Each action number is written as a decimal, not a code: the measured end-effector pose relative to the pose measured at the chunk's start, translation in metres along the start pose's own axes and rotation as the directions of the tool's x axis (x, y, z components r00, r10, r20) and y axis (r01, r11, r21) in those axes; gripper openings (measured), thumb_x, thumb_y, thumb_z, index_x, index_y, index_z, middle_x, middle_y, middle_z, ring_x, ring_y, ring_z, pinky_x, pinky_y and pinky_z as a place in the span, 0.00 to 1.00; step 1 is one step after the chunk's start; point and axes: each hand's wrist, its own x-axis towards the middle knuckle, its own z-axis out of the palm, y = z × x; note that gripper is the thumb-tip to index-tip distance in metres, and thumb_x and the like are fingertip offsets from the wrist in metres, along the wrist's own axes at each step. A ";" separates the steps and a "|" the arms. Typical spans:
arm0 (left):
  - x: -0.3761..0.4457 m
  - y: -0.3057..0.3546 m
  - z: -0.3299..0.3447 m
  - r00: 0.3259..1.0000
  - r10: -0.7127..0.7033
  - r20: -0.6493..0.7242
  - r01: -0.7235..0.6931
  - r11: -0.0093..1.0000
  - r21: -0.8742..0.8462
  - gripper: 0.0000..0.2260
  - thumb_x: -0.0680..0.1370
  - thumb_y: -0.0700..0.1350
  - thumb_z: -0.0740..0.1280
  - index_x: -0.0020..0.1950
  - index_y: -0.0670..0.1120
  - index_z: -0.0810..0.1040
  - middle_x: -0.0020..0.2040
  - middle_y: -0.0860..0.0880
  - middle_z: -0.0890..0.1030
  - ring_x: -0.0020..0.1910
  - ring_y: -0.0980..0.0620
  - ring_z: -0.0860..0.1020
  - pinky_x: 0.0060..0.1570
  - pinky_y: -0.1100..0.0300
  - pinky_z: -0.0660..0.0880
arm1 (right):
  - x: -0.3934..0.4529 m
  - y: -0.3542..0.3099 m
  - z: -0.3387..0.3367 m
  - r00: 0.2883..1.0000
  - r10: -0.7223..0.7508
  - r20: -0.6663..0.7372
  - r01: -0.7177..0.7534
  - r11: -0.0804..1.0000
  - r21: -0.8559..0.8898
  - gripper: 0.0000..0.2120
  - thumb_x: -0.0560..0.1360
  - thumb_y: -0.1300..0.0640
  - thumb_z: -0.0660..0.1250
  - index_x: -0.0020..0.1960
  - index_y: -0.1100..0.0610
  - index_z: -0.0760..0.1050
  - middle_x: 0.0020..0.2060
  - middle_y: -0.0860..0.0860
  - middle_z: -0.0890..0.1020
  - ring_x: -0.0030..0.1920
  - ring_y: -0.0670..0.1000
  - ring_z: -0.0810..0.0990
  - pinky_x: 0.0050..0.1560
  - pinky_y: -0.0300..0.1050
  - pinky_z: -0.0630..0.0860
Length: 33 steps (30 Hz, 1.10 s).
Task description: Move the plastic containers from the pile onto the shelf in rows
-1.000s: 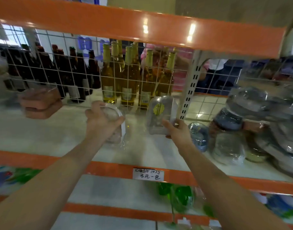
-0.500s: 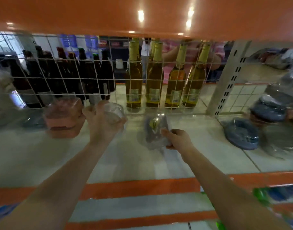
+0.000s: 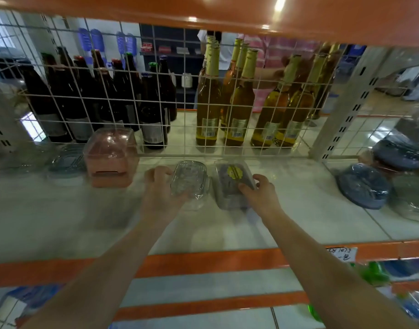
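My left hand [image 3: 159, 191] grips a clear ribbed plastic container [image 3: 190, 178] low over the white shelf [image 3: 61, 214]. Right beside it my right hand [image 3: 259, 193] holds a clear lidded container with a yellow sticker [image 3: 232, 180], which lies on the shelf board. A pink container [image 3: 111, 157] stands to the left by the wire grid, with clear flat containers [image 3: 66, 162] further left. The pile of wrapped containers [image 3: 381, 176] sits at the shelf's right end.
A white wire grid [image 3: 180, 96] closes the back of the shelf, with dark bottles [image 3: 89, 98] and amber bottles [image 3: 229, 98] behind it. An orange shelf beam [image 3: 203, 10] hangs overhead and another orange beam [image 3: 203, 260] edges the front. A person stands beyond the bottles.
Both hands have come down and forward, bringing the two containers side by side to the shelf board near the pink container. The camera has moved closer and lower.
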 end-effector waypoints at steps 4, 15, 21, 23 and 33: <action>0.000 -0.004 0.005 0.995 -0.062 0.081 0.058 0.997 0.050 0.35 0.66 0.51 0.78 0.69 0.46 0.67 0.67 0.43 0.63 0.62 0.44 0.71 0.62 0.51 0.71 | -0.004 -0.001 0.003 0.999 -0.037 0.003 0.037 0.996 -0.085 0.33 0.72 0.49 0.70 0.72 0.58 0.63 0.64 0.61 0.72 0.62 0.61 0.73 0.63 0.58 0.71; 0.013 0.009 0.029 0.956 -0.233 0.177 0.187 0.952 0.243 0.47 0.67 0.63 0.73 0.75 0.41 0.55 0.69 0.39 0.65 0.67 0.40 0.67 0.64 0.48 0.67 | 0.007 -0.009 0.014 0.995 -0.055 0.083 0.072 0.974 -0.217 0.45 0.66 0.45 0.76 0.73 0.58 0.56 0.65 0.58 0.67 0.65 0.59 0.68 0.61 0.50 0.69; 0.012 0.007 0.027 0.953 -0.248 0.176 0.213 0.957 0.195 0.43 0.67 0.60 0.75 0.72 0.42 0.61 0.66 0.41 0.70 0.63 0.42 0.72 0.58 0.53 0.70 | 0.010 -0.002 0.015 0.989 -0.054 0.135 0.080 0.978 -0.193 0.53 0.64 0.45 0.77 0.76 0.57 0.48 0.67 0.58 0.64 0.67 0.60 0.66 0.63 0.51 0.69; 0.013 0.005 0.025 0.951 -0.258 0.171 0.232 0.959 0.160 0.41 0.64 0.59 0.77 0.70 0.42 0.65 0.64 0.43 0.73 0.61 0.44 0.74 0.56 0.55 0.72 | 0.010 -0.002 0.016 0.989 -0.069 0.127 0.092 0.978 -0.185 0.52 0.64 0.45 0.77 0.76 0.57 0.49 0.67 0.58 0.64 0.67 0.60 0.67 0.63 0.52 0.70; -0.007 -0.002 0.003 0.961 -0.271 0.063 0.268 0.962 0.045 0.34 0.64 0.54 0.77 0.64 0.42 0.70 0.59 0.46 0.76 0.56 0.48 0.77 0.49 0.59 0.73 | -0.001 -0.011 0.020 0.973 -0.148 0.175 0.153 0.988 -0.014 0.51 0.66 0.48 0.77 0.77 0.57 0.49 0.68 0.55 0.64 0.67 0.56 0.68 0.62 0.49 0.70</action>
